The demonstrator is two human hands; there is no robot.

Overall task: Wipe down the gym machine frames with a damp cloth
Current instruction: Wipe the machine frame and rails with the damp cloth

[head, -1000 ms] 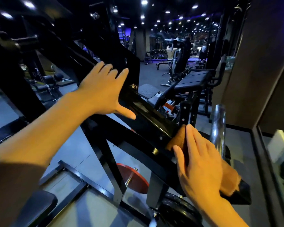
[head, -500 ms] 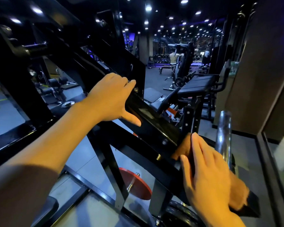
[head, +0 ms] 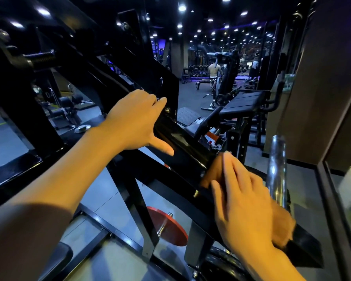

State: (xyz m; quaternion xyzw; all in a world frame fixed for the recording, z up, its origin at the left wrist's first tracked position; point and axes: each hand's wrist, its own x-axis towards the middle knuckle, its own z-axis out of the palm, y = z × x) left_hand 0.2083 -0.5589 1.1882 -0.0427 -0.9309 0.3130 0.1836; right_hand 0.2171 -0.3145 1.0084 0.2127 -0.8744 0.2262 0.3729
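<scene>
1. the right hand [head: 249, 201] lies flat on a brownish cloth [head: 214, 172], fingers straight and slightly spread, pressing it onto the sloped black beam [head: 182, 145] of the machine. the cloth sits on the lower stretch of that beam, partly hidden under the palm, with another bit of it showing by the wrist. nothing is pinched, so the cloth could probably slide out from under the palm and drop to the floor.

2. the left hand [head: 134, 122] braces higher on the same beam, fingers together and bent over the far edge, thumb stuck out along the near face. if the beam is a moving part, leaning on it could make it shift; whether it is locked cannot be told.

3. the shiny metal post [head: 277, 171] stands just beside the right hand. a long wipe down the slope may bang the knuckles into it.

4. a small brass-coloured fitting [head: 196, 193] sits on the beam's edge near the right fingertips. the cloth could catch on it and bunch up.

5. the beam looks glossy, and a damp wipe likely makes it slicker, so the bracing hand may slip.

6. the red weight plate [head: 168, 228] lies on the floor below; a dropped cloth would likely land near it and pick up dirt.
</scene>
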